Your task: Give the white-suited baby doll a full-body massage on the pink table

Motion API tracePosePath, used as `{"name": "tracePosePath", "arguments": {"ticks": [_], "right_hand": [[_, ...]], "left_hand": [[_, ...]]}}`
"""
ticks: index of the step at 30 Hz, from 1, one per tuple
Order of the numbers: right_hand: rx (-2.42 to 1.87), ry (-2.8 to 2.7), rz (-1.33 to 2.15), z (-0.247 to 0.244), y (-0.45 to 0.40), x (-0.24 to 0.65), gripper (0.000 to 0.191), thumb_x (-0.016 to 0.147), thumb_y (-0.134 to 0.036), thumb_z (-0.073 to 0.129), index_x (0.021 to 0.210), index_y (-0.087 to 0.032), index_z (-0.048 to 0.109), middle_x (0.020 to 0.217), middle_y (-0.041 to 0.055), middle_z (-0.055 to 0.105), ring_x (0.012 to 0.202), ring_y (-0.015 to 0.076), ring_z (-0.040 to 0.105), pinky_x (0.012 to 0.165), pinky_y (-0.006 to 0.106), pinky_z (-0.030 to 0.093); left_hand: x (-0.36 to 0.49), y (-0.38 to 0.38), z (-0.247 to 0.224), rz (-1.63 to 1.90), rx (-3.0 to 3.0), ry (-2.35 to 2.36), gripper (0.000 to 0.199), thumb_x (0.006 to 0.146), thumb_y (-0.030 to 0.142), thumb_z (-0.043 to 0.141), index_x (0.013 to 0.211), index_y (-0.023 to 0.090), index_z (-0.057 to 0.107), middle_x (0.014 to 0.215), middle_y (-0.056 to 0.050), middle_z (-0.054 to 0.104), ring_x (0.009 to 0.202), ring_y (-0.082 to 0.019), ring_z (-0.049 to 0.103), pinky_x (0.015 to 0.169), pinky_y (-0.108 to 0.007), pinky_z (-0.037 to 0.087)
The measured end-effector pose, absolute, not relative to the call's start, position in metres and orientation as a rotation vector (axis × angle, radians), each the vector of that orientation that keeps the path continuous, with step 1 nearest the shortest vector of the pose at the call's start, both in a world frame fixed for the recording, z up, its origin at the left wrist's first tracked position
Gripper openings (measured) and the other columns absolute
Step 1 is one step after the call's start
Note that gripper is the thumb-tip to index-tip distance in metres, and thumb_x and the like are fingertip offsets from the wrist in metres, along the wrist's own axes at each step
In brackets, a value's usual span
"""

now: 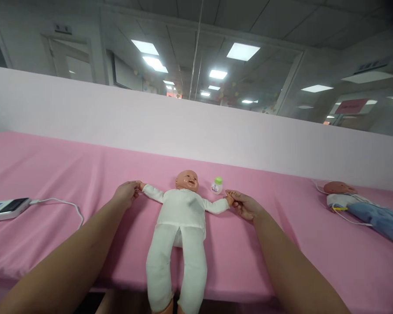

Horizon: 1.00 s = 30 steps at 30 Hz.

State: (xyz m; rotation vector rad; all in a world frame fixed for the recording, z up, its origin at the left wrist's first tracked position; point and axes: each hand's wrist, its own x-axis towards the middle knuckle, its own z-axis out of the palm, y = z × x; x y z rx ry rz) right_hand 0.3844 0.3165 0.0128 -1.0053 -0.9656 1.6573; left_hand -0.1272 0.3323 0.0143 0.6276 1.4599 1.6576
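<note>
A baby doll (181, 213) in a white top and white trousers lies on its back, head toward the wall, both arms spread. My left hand (127, 192) grips the doll's hand on the left side between thumb and fingers. On the other side, my right hand (245, 205) pinches the doll's other hand. Just right of the doll's head stands a small clear bottle (216, 186) with a green cap. The doll's feet run down past the front edge of the pink surface and are partly cut off by the frame.
A pink sheet (94, 174) covers the long table. At far left lies a white device (8, 209) with a cable. On the far right is a second doll (363, 207) in blue, with thin tubing. A low white wall (170, 126) with glass above runs behind.
</note>
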Motion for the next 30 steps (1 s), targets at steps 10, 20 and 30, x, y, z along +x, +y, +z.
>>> {"name": "tracePosePath", "arguments": {"ticks": [10,20,30], "right_hand": [[-0.969,-1.080,1.670,-0.003,0.321,0.387,0.020,0.079,-0.021,0.086,0.093,-0.015,0.073,0.092,0.0048,0.072,0.049,0.0016,0.047,0.045,0.011,0.048],[-1.099,-1.010,1.637,-0.007,0.327,0.384,0.022,0.084,-0.020,0.079,0.105,-0.016,0.074,0.076,0.0019,0.063,0.053,0.0051,0.049,0.042,0.010,0.044],[-1.012,-1.129,1.680,-0.003,0.320,0.391,0.030,0.076,-0.028,0.091,0.094,-0.015,0.070,0.076,0.0002,0.064,0.053,0.0040,0.053,0.049,0.012,0.048]], "left_hand": [[-0.134,0.325,0.007,1.678,0.727,1.420,0.013,0.066,0.017,0.076,0.072,0.019,0.064,0.062,0.000,0.059,0.055,-0.014,0.053,0.054,-0.026,0.048],[-0.125,0.323,0.014,1.696,0.645,1.448,0.013,0.065,0.008,0.068,0.070,0.018,0.062,0.059,0.000,0.056,0.053,-0.014,0.052,0.055,-0.027,0.048],[-0.127,0.323,0.014,1.667,0.677,1.393,0.015,0.070,0.013,0.077,0.077,0.017,0.065,0.065,-0.001,0.061,0.055,-0.012,0.054,0.055,-0.023,0.049]]}}
